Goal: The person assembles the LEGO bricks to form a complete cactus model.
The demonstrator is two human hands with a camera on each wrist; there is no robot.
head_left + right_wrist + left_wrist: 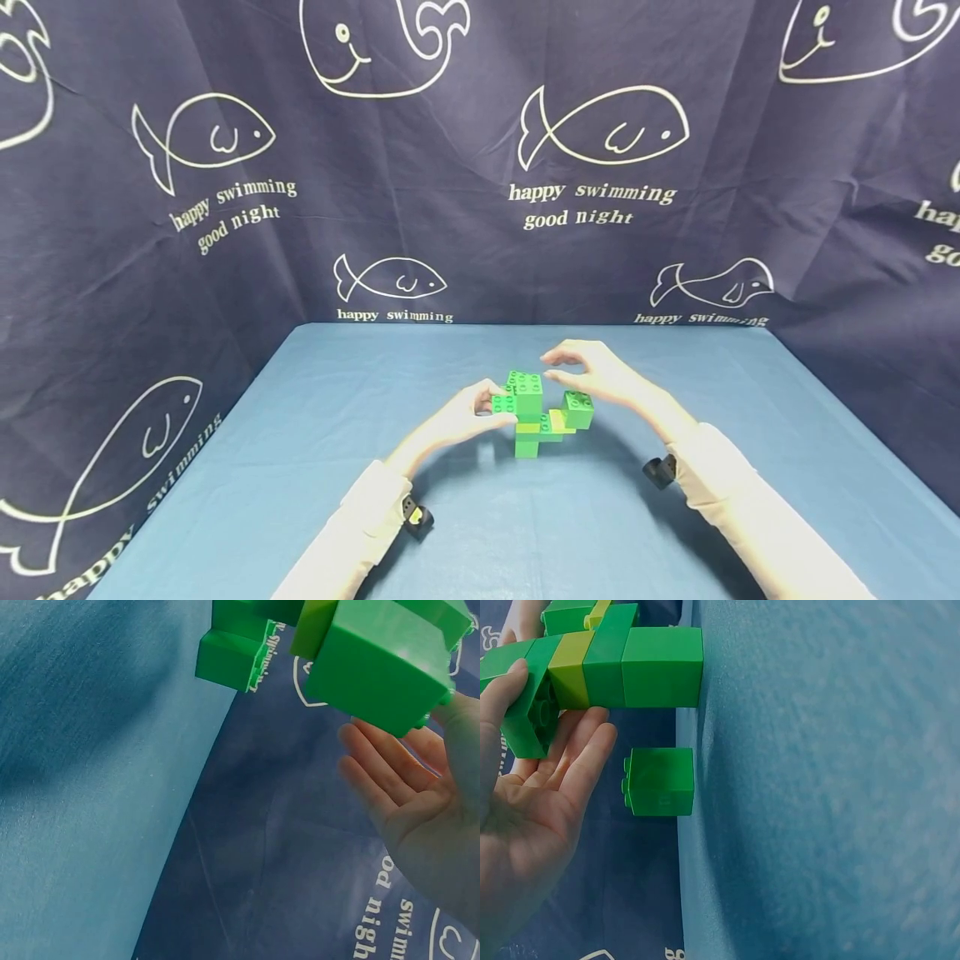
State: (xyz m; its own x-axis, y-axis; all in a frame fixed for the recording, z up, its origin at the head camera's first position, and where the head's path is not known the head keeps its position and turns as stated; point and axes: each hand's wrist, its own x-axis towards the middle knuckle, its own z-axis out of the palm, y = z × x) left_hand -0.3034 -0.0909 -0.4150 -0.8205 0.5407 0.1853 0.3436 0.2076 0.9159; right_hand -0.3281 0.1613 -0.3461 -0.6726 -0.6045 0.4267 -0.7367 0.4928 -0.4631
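A structure of green building bricks (528,400), with yellow-green bricks (527,427) among them, stands upright on the table. My left hand (468,415) holds its left side, thumb in front and fingers behind, as the left wrist view also shows. An arm of bricks juts to the right and ends in a raised green brick (578,410). Above that brick, my right hand (588,367) hovers near the structure's top, thumb and fingers parted with nothing visible between them. In the left wrist view, a separate green brick (660,782) sits beside the structure's base; the head view does not clearly show it.
The blue tabletop (337,375) reaches back to a dark blue curtain (480,225) printed with white fish and lettering. Curtain fabric also hangs along the left and right sides. Small black cameras (660,472) are strapped to both wrists.
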